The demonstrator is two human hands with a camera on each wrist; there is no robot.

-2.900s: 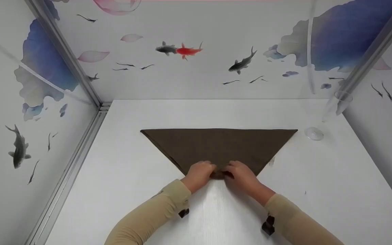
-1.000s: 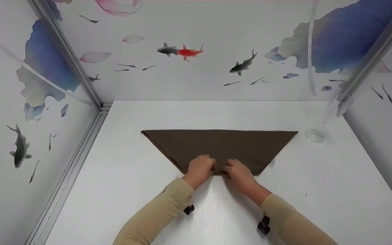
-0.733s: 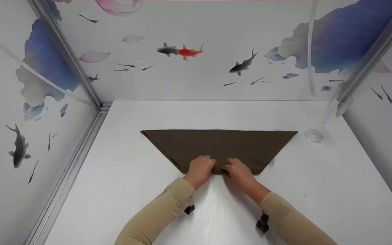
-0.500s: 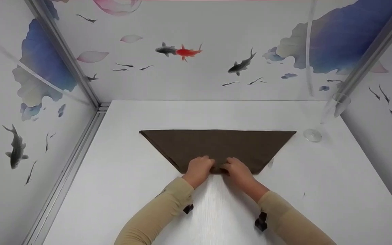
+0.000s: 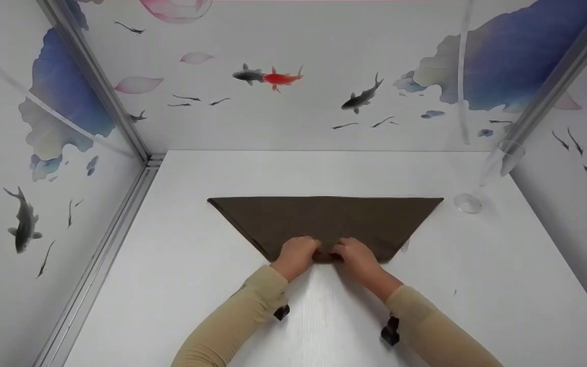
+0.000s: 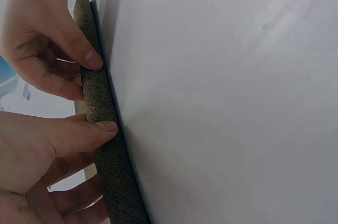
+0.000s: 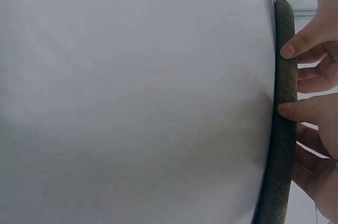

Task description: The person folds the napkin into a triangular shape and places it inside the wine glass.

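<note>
- We see the brown cloth (image 5: 324, 219) spread on the worktop (image 5: 135, 290), its near edge (image 6: 97, 89) rolled up.
- The left hand (image 5: 296, 255) and right hand (image 5: 359, 261) sit side by side mid-edge, fingers (image 6: 76, 195) and thumbs pinching the roll.
- We judge it light, soft and grippy (the weave looks coarse), best held along the roll, hands evenly spaced.
</note>
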